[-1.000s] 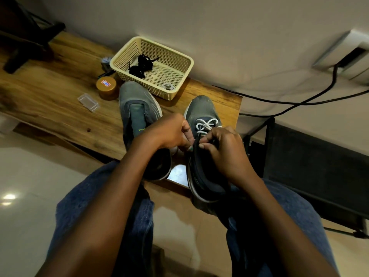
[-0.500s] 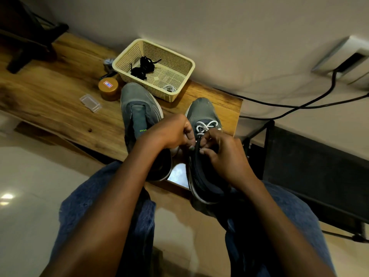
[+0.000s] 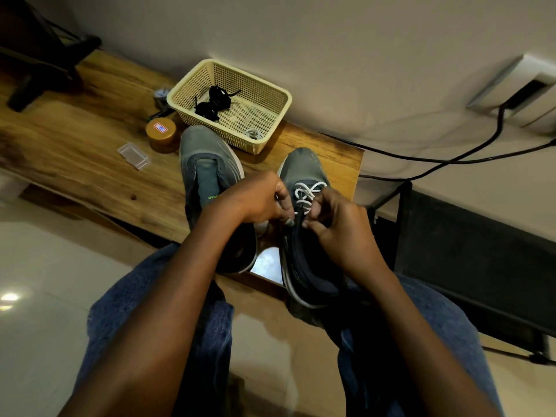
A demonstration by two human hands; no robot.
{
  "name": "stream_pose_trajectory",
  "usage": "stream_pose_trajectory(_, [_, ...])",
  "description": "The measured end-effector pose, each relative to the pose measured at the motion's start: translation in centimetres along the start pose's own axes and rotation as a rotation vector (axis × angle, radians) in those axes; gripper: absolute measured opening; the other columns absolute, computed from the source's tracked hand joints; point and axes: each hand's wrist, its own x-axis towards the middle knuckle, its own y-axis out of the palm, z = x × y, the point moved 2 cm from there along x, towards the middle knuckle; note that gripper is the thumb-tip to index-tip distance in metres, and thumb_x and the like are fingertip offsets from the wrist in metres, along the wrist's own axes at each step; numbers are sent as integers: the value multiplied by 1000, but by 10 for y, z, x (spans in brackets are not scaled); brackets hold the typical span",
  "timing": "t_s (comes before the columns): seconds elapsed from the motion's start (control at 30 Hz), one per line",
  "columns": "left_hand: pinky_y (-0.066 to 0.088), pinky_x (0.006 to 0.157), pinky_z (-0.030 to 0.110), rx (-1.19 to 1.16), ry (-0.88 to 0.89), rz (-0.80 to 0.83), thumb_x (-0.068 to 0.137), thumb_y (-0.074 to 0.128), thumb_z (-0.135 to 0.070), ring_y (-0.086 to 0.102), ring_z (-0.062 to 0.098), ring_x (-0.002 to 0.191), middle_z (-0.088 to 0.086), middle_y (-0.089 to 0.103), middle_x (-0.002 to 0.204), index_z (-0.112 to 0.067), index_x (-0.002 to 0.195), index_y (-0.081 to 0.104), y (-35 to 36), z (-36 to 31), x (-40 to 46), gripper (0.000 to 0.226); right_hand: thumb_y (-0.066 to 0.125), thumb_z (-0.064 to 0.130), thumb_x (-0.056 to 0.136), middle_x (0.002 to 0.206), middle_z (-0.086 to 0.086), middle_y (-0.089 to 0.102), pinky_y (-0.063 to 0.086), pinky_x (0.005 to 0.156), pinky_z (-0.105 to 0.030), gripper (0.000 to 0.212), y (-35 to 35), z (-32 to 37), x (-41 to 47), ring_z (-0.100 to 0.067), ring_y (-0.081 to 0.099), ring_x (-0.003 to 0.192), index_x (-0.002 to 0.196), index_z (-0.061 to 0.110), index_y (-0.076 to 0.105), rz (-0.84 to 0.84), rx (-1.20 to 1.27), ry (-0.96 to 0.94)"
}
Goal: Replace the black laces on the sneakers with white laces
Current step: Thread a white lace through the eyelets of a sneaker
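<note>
Right sneaker (image 3: 304, 188), near end of bench (image 3: 90, 152): white lace (image 3: 308, 194) crossed through the toe-end eyelets only. Since a second ago both hands sit slightly closer over the next eyelets; no new crossing shows, so threading looks mid-row. Left hand (image 3: 255, 200) fingers curled, pinching at the lace; right hand (image 3: 337, 227) fingers pinching too (lace ends hidden under them). Left sneaker (image 3: 204, 176) bare of laces. Black laces (image 3: 213, 103) lie in the basket (image 3: 264, 88).
</note>
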Motion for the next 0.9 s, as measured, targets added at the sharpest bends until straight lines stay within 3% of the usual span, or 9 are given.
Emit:
stream_pose_trajectory(0.13, [41, 54, 7, -34, 0, 21, 78, 75, -8, 53, -10, 51, -15, 64, 64, -15, 84, 76, 0, 1, 2, 9, 64, -6, 77, 71, -13, 64, 51, 69, -44, 43, 4, -5, 1, -26, 64, 74, 65, 23, 36, -25, 54, 53])
stream_pose_trajectory(0.23, [43, 58, 10, -23, 17, 16, 78, 75, -7, 55, -6, 57, -7, 67, 71, -16, 83, 76, 0, 1, 2, 11, 67, -6, 75, 70, -20, 63, 50, 66, -49, 50, 6, -7, 3, -35, 64, 76, 63, 23, 29, -35, 70, 53])
stream_pose_trajectory(0.43, [46, 63, 13, -17, 31, 5, 79, 73, -3, 63, 6, 67, 1, 72, 79, -17, 81, 74, 1, 3, 2, 13, 70, -11, 74, 66, -5, 67, 52, 63, -32, 54, 4, -4, 7, -9, 68, 68, 62, 20, 27, 11, 165, 50])
stream_pose_trajectory(0.6, [53, 77, 27, -27, 53, -20, 81, 70, 1, 70, 17, 82, 8, 73, 86, -9, 89, 74, 2, 2, -1, 13, 67, -17, 74, 66, -17, 66, 54, 61, -31, 54, 3, -4, 12, -10, 68, 63, 64, 17, 26, 45, 303, 98])
stream_pose_trajectory(0.7, [53, 77, 29, -24, 50, -18, 82, 68, 2, 70, 20, 84, 11, 73, 86, -9, 88, 74, 2, 3, 0, 14, 67, -15, 75, 69, -21, 67, 54, 66, -37, 52, 3, -5, 13, -11, 70, 66, 67, 17, 28, 49, 326, 104])
stream_pose_trajectory(0.8, [54, 80, 31, -23, 38, -12, 82, 68, 0, 70, 20, 84, 9, 73, 85, -9, 90, 74, 0, 4, 1, 13, 72, -4, 76, 70, -12, 68, 56, 72, -47, 45, 6, -8, 10, -14, 70, 74, 66, 21, 35, -14, 184, 54])
stream_pose_trajectory(0.9, [52, 77, 24, -45, 21, 0, 82, 71, -1, 68, 12, 76, 2, 71, 80, -10, 91, 75, -2, 5, 1, 14, 73, -2, 75, 73, -2, 68, 55, 72, -47, 42, 5, -6, 6, -13, 69, 77, 67, 25, 41, -9, 76, -9])
